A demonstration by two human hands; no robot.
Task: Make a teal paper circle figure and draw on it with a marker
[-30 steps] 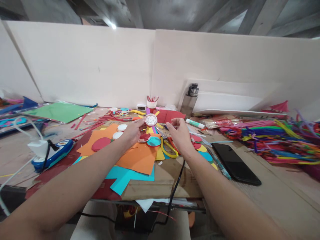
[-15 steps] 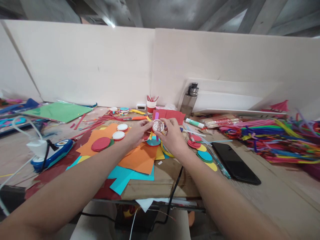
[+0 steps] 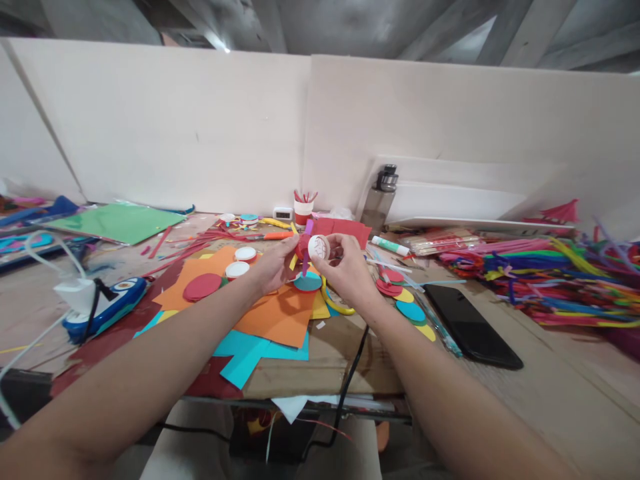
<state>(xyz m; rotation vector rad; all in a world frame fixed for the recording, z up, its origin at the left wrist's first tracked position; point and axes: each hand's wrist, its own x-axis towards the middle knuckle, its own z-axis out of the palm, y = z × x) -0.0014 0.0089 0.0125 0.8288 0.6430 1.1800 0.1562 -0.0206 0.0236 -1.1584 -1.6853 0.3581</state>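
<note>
My left hand (image 3: 274, 265) pinches a small red round piece (image 3: 302, 247) with a purple strip and a yellow strip sticking out of it. Beside it, a white disc (image 3: 319, 247) with thin wavy lines on its face is gripped between the fingers of my right hand (image 3: 350, 268). The disc overlaps or borders the red piece; whether they touch is hard to tell. Below the hands lie a blue disc (image 3: 307, 283), orange sheets (image 3: 277, 317) and a yellow curved handle or cord (image 3: 340, 309). Two white round lids (image 3: 237, 270) are left of my left hand.
Red discs (image 3: 203, 287) lie left, more colored discs (image 3: 410, 311) right. A black phone (image 3: 473, 327), a glue stick (image 3: 390, 245) and bundled pipe cleaners (image 3: 540, 267) lie further right. A bottle (image 3: 379, 203) stands at the back; a blue power strip (image 3: 107, 307) sits left with cables.
The white disc has shifted slightly right, away from the strips. The red round piece now shows in my left hand, and the purple strip has tilted and moved left.
</note>
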